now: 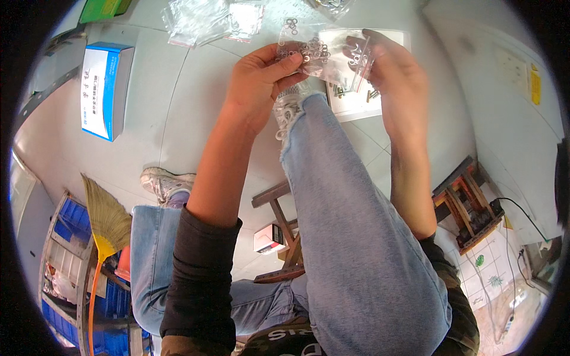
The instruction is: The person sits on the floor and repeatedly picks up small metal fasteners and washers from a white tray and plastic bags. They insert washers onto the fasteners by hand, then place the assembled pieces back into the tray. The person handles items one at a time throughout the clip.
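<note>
Between my two hands I hold up a clear zip bag [338, 70] with several small metal rings [313, 50] inside, like washers or nuts. My left hand [261, 77] pinches the bag's left part between thumb and fingers. At the bag's right end, by the zip strip, my right hand [399, 70] is closed on the plastic; some of its fingers are blurred or behind the bag. Below and behind the bag lies a white tray [356, 110] with several small metal pins [372, 95] in it, partly covered by my hands and the bag.
Flat clear bags [199, 21] lie at the far side. A blue and white box [107, 92] stands at the left, with a green box [105, 9] beyond it. A broom [105, 225] leans near shelving with blue bins [113, 299]. At the right is a wooden stool [469, 204].
</note>
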{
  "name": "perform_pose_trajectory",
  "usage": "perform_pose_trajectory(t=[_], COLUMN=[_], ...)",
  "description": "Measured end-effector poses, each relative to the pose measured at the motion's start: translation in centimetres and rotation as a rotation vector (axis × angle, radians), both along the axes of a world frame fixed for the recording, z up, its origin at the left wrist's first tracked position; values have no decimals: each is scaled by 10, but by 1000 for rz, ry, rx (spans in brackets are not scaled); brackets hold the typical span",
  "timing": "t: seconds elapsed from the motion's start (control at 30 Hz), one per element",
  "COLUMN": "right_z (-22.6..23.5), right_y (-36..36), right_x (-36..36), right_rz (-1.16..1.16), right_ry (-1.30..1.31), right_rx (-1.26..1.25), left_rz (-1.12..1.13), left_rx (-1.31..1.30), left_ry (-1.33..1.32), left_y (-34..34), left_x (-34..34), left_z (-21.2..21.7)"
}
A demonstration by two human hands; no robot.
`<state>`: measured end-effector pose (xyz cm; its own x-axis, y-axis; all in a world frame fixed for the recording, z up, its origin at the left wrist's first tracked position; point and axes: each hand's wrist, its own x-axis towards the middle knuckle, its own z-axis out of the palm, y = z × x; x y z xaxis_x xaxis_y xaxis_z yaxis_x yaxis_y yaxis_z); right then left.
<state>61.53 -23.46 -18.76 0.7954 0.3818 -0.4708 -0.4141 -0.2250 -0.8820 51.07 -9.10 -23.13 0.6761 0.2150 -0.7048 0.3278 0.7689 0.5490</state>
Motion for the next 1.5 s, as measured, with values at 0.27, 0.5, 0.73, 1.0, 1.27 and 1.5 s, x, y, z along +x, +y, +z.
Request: perform_pose_trajectory(t=[0.27,0.5,0.73,1.0,1.27,1.5], right_z=[8,11,3,13,-8,-8], right_y=[-1,-3,-4,-8,-21,-32], right_x=[4,10,13,-19,-38,-43], right_rz=[-163,-202,1,286,544,565], right_ry=[263,824,586,-27,-752,-809], right_rx=[433,1098,844,-241,-496,-405], left_rz=[47,123,98,-72,-584,-726], left_rx=[-213,-377,-369,-48,1099,1339], left_ry=[-62,-137,-191,-10,-265,-326], left_y=[-8,-3,-1,-10,-20,-26], left_x=[1,-1,-5,-3,-1,6], left_z=[-4,-5,-7,-5,9,24])
